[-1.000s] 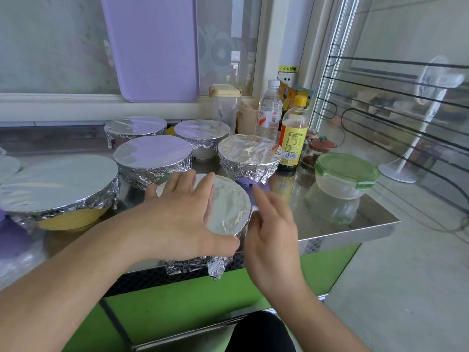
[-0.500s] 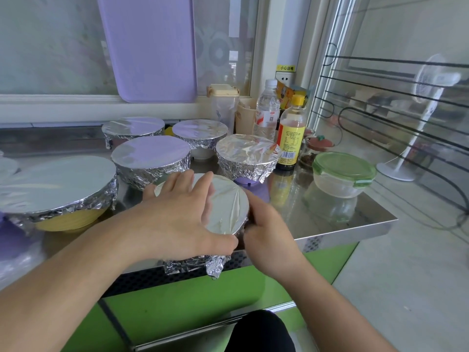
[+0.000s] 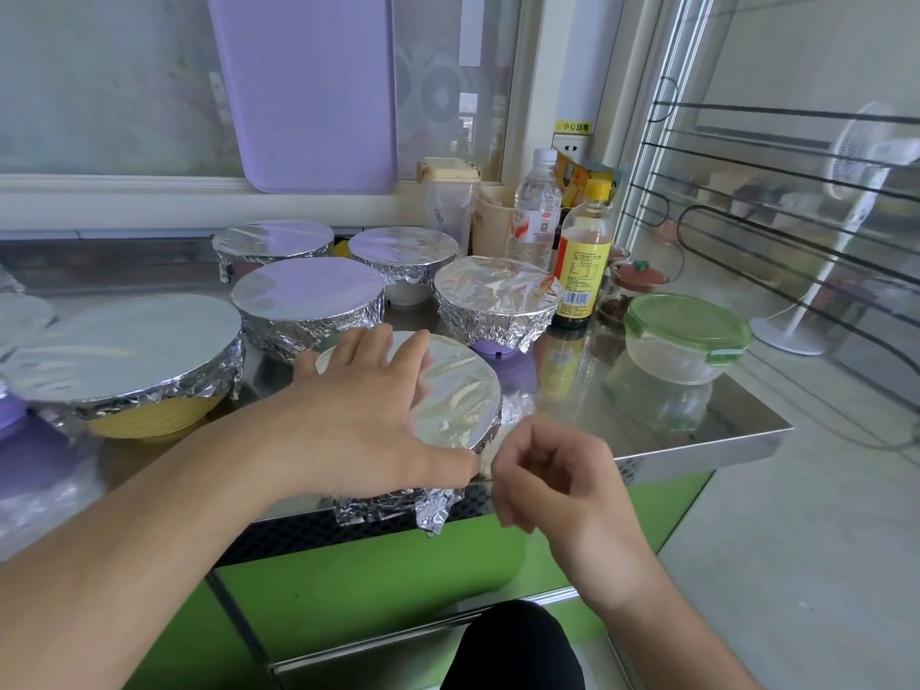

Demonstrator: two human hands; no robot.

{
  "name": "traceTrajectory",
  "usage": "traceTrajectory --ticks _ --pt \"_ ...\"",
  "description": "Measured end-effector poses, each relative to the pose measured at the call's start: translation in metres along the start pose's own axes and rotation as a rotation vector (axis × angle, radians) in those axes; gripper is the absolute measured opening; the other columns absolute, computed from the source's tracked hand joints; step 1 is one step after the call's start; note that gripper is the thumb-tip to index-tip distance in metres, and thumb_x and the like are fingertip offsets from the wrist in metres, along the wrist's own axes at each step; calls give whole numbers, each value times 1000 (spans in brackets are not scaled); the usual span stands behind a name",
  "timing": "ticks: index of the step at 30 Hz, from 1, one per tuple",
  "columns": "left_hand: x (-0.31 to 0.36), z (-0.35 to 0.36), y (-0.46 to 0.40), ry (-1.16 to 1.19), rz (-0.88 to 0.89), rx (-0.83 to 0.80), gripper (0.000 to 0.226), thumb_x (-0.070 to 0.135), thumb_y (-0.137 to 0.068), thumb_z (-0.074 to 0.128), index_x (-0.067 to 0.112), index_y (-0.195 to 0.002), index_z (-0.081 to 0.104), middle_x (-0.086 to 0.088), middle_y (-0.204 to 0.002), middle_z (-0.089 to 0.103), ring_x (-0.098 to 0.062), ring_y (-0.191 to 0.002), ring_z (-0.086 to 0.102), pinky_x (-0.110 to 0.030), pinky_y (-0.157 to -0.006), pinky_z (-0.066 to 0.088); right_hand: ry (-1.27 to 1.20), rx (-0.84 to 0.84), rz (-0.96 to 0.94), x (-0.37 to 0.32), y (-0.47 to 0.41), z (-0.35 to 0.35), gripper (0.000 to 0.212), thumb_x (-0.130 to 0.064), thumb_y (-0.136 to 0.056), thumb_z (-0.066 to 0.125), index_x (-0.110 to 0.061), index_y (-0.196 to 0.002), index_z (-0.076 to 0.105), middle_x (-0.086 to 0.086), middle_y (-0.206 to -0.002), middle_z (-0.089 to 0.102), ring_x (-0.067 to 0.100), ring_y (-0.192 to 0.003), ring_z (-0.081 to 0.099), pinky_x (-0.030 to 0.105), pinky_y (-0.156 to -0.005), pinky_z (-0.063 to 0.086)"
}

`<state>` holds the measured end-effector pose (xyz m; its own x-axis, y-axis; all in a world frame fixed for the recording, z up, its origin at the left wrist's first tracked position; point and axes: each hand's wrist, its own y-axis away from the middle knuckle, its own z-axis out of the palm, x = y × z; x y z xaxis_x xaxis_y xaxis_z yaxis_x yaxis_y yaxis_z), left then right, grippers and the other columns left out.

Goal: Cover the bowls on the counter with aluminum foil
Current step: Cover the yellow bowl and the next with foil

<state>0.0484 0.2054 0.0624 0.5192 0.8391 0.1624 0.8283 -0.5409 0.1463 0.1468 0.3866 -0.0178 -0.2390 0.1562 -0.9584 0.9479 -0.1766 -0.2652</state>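
Clearly, the risk sat at the front edge: the small round foil-covered bowl at lower centre of the frame stood on the lip of the shiny steel counter, its crumpled foil skirt hanging over. A hard tug on the thin foil could probably tear it or tip the bowl off. The left hand lay flat on the foil top, fingers spread, thumb along the near rim. The right hand, just beside the bowl's right side, was blurred, fingers curled; whether it pinched foil I cannot tell. Five more foil-wrapped bowls filled the left and centre, contents hidden. At right, the clear glass container with green lid looked empty.
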Motion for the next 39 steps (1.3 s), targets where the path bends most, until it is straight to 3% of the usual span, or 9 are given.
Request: traceTrajectory --ticks 6,13,18,23,27,30,33,36,39 --pt "0 0 0 -7 6 -9 139 101 -47 32 35 -163 -9 16 -162 2 -7 -156 -11 -56 -126 4 3 -155 100 9 -2 20 7 -5 -89 81 -2 -83 81 23 -71 73 26 -59 67 33 -53 47" --pt "-2 1 -1 -14 3 0 137 101 -50 35 34 -162 -8 14 -158 8 -9 -156 -7 -57 -126 7 172 -87 191 12 1 29 15 -17 -88 84 -11 -76 79 12 -66 73 24 -51 68 34 -51 49" --pt "-2 1 -1 3 5 0 137 101 -51 38 35 -162 -9 15 -158 9 -9 -156 -8 -58 -126 6 273 -132 218 -5 3 26 39 -35 -77 94 -6 -63 72 13 -57 69 23 -40 60 28 -46 45" --pt "-2 1 0 16 20 15 136 99 -53 40 34 -163 -9 16 -159 9 -8 -156 -8 -57 -126 7 523 -85 167 2 -2 41 44 -40 -81 87 -4 -63 70 16 -56 65 34 -48 63 40 -49 53" --pt "-4 0 1 29 36 4 138 99 -53 41 34 -163 -10 17 -160 7 -9 -157 -9 -57 -126 7 633 -214 310 -13 -15 5 34 -26 -89 75 -4 -63 67 15 -59 69 24 -41 65 26 -39 43" --pt "-5 -3 1 34 53 -5 136 98 -53 43 35 -162 -9 19 -152 13 -8 -154 -2 -55 -126 10 744 17 167 -28 -33 -24 31 -22 -90 61 3 -73 63 19 -57 59 17 -44 47 37 -44 40" --pt "-4 -10 2 36 77 -45 138 93 -60 58 37 -161 -18 23 -157 0 0 -151 -7 -48 -128 2 616 188 22 -41 -56 -21 36 -33 -88 49 1 -75 49 10 -59 44 19 -59 35 36 -54 32" --pt "-9 -21 0 60 106 -120 142 85 -64 75 44 -158 -23 32 -160 -13 -4 -154 -12 -38 -129 0 632 97 16 -48 -73 -9 41 -29 -100 51 -4 -69 44 2 -57 52 15 -55 40 34 -53 30" --pt "-19 -28 0 91 124 -157 150 95 -46 74 57 -152 -25 35 -163 -18 -8 -158 -11 -42 -130 10 657 35 32 -40 -81 -8 41 -25 -101 54 -3 -67 50 -1 -52 50 11 -51 38 30 -49 26"
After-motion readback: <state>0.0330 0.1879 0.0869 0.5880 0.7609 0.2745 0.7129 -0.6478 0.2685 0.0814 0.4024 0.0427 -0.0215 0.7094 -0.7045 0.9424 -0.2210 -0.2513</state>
